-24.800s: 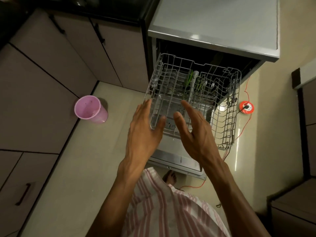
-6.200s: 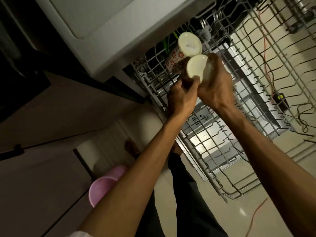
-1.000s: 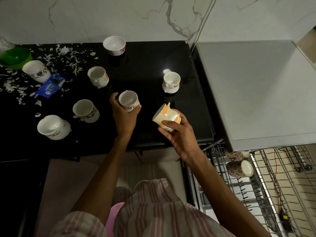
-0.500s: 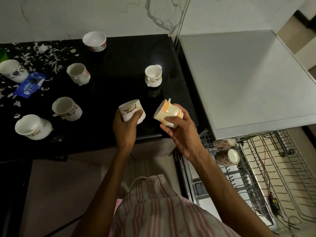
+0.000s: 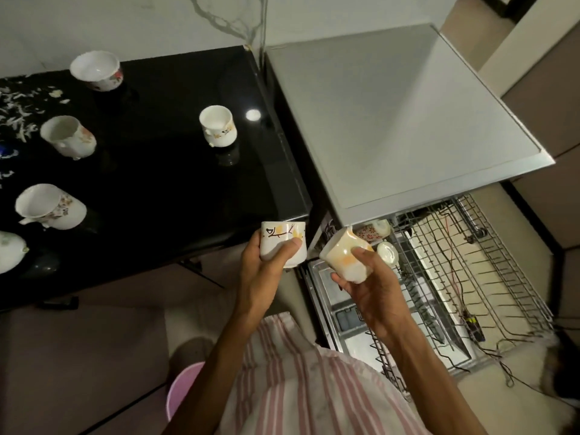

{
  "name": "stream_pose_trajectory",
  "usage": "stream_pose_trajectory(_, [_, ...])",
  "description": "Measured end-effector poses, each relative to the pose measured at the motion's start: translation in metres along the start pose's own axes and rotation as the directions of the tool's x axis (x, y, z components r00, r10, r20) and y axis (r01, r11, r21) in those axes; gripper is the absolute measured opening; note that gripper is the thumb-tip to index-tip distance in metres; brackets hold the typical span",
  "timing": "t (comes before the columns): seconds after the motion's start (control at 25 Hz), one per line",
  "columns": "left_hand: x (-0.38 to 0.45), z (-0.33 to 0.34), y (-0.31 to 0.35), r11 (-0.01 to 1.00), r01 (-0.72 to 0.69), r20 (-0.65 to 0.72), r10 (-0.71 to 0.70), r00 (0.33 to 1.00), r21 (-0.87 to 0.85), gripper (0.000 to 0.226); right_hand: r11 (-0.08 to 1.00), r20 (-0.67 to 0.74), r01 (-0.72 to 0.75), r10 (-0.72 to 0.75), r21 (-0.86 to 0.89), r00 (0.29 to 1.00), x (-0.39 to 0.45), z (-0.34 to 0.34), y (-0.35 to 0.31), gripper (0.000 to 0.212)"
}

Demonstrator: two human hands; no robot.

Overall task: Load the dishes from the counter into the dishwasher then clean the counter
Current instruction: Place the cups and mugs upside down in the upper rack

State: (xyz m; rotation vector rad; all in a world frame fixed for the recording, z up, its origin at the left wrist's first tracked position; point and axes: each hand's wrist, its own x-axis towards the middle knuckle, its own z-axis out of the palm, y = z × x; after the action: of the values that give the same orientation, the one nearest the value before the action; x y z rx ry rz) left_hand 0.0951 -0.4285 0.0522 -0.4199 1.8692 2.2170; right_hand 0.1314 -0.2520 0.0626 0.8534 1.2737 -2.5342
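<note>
My left hand (image 5: 265,271) grips a white cup with a brown and yellow branch pattern (image 5: 282,243), held just off the front edge of the black counter (image 5: 175,171). My right hand (image 5: 370,287) holds a white cup with orange patches (image 5: 343,255), tilted, above the open dishwasher's door (image 5: 342,312). The wire rack (image 5: 489,277) is pulled out below the grey dishwasher top (image 5: 398,114). Two cups lie in the rack's near-left corner: a red-flowered one (image 5: 373,230) and another (image 5: 387,253). Several more cups stand on the counter, among them one (image 5: 218,125) near the right end.
White scraps (image 5: 18,114) litter the counter's far left. A pink bucket (image 5: 182,390) stands on the floor by my legs. Thin wires (image 5: 464,306) trail under the rack. Marble wall (image 5: 125,23) behind the counter.
Both hands have carried their cups off the counter, rightward and down toward the dishwasher rack. The left-hand cup, picked up a second ago, now hangs past the counter edge.
</note>
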Motion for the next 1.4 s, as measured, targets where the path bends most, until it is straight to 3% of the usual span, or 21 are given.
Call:
stream_pose_trajectory(0.12, [-0.004,0.022,-0.009,0.998,0.033,0.070,-0.037,0.997,0.048,0.045,0.997,-0.053,0.068,-0.070,-0.048,0.996,-0.007,-0.024,-0.006,0.057])
stream_pose_trajectory(0.32, [-0.016,0.054,-0.027,0.989,0.077,0.161,-0.097,0.982,0.125,0.037,0.987,-0.098,0.160,-0.158,0.016,0.983,-0.022,-0.070,-0.017,0.028])
stream_pose_trajectory(0.48, [-0.025,0.075,-0.047,0.967,0.129,0.188,-0.171,0.967,0.218,0.062,0.980,-0.180,0.168,-0.147,0.106,0.973,-0.029,-0.118,-0.022,0.040])
stream_pose_trajectory(0.56, [-0.026,0.087,-0.057,0.952,0.153,0.186,-0.206,0.961,0.267,0.071,0.988,-0.212,0.135,-0.117,0.071,0.970,-0.029,-0.142,-0.025,0.055])
stream_pose_trajectory(0.64, [-0.026,0.100,-0.067,0.936,0.185,0.179,-0.246,0.953,0.300,0.068,0.995,-0.252,0.093,-0.082,0.031,0.964,-0.025,-0.164,-0.025,0.066])
stream_pose_trajectory(0.76, [-0.021,0.119,-0.079,0.916,0.223,0.171,-0.292,0.941,0.334,0.056,0.998,-0.314,0.057,-0.052,0.005,0.948,-0.011,-0.187,-0.024,0.062])
stream_pose_trajectory(0.84, [-0.014,0.131,-0.090,0.901,0.223,0.175,-0.305,0.936,0.373,0.058,0.998,-0.347,0.041,-0.058,-0.056,0.936,0.002,-0.199,-0.023,0.060])
stream_pose_trajectory(0.96, [-0.004,0.145,-0.108,0.870,0.229,0.167,-0.329,0.930,0.436,0.078,0.967,-0.415,-0.034,-0.077,-0.253,0.906,0.026,-0.215,-0.017,0.069])
stream_pose_trajectory(1.08, [0.007,0.155,-0.127,0.862,0.232,0.169,-0.337,0.926,0.450,0.062,0.885,-0.461,-0.105,-0.132,-0.454,0.877,0.051,-0.234,-0.004,0.074])
stream_pose_trajectory(1.16, [0.011,0.158,-0.138,0.859,0.238,0.159,-0.340,0.927,0.453,0.056,0.859,-0.478,-0.134,-0.140,-0.495,0.867,0.067,-0.242,0.005,0.074])
stream_pose_trajectory(1.4, [0.037,0.170,-0.181,0.847,0.217,0.137,-0.318,0.938,0.485,0.064,0.790,-0.449,-0.124,-0.205,-0.601,0.870,0.125,-0.278,0.037,0.052])
